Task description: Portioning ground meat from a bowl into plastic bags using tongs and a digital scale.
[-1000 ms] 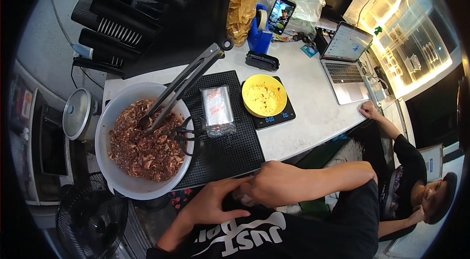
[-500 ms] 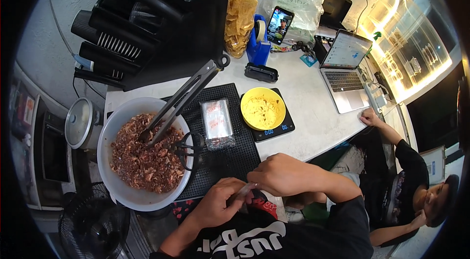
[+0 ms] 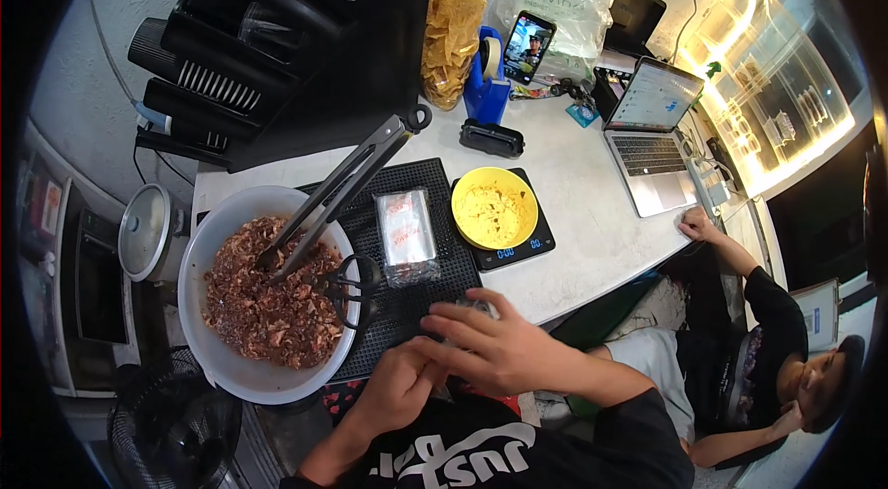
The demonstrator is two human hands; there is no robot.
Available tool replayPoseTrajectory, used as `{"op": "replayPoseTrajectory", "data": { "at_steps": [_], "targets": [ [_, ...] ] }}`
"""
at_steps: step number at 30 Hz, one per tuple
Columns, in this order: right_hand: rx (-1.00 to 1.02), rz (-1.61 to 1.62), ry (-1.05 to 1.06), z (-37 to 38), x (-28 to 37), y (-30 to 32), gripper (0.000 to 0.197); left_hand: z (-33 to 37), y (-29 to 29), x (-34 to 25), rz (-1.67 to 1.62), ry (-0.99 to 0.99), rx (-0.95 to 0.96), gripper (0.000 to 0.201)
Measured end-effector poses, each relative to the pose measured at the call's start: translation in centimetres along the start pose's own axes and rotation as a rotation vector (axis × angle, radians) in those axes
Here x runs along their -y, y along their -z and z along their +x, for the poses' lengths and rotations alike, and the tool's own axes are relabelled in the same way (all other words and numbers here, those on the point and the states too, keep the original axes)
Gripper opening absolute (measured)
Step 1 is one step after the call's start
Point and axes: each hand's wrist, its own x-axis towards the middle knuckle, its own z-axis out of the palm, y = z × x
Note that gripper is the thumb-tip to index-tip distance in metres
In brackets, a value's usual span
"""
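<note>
My left hand (image 3: pixel 400 389) is closed around a thin clear plastic bag, most of it hidden by my fingers. My right hand (image 3: pixel 495 348) lies across the left one, fingers reaching over it. A bit of the clear plastic bag (image 3: pixel 480 307) shows between its thumb and fingers. Just beyond, on a black ridged mat (image 3: pixel 370 341), lies a stack of clear plastic bags (image 3: pixel 405 228) with red print. To the left stands a large whitish bowl (image 3: pixel 196 341) of raw marinated meat (image 3: pixel 268 304). Tongs (image 3: pixel 347 188) and a black slotted utensil (image 3: pixel 351 284) rest in it.
A yellow bowl (image 3: pixel 495 208) of pale crumbly food sits on a black digital scale (image 3: pixel 527 247). Behind are a tape dispenser (image 3: pixel 486 91), phone (image 3: pixel 530 47), bag of chips (image 3: pixel 451 36) and black cup rack (image 3: pixel 324 100). Rightward are a laptop (image 3: pixel 655 160) and a seated person's hand (image 3: pixel 698 223).
My right hand has turned from a raised-wrist pinch to lying across the left, its fingers more stretched. The view has shifted slightly; the tabletop things stay put.
</note>
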Motion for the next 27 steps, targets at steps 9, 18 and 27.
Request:
{"op": "replayPoseTrajectory", "data": {
  "at_steps": [9, 18, 27],
  "targets": [
    [0.001, 0.024, -0.032, -0.2, 0.3, -2.8, 0.061, -0.4, -0.1, 0.3, -0.126, 0.008, -0.073, 0.022],
    [0.399, -0.003, 0.019, -1.6, 0.8, 0.6, 0.043, -0.8, -0.2, -0.1, -0.003, -0.13, -0.024, 0.013],
    [0.227, 0.835, 0.092, -2.9, -3.5, 1.6, 0.024, -1.4, 0.1, -4.5, 0.289, -0.382, 0.071, 0.01]
  ]
}}
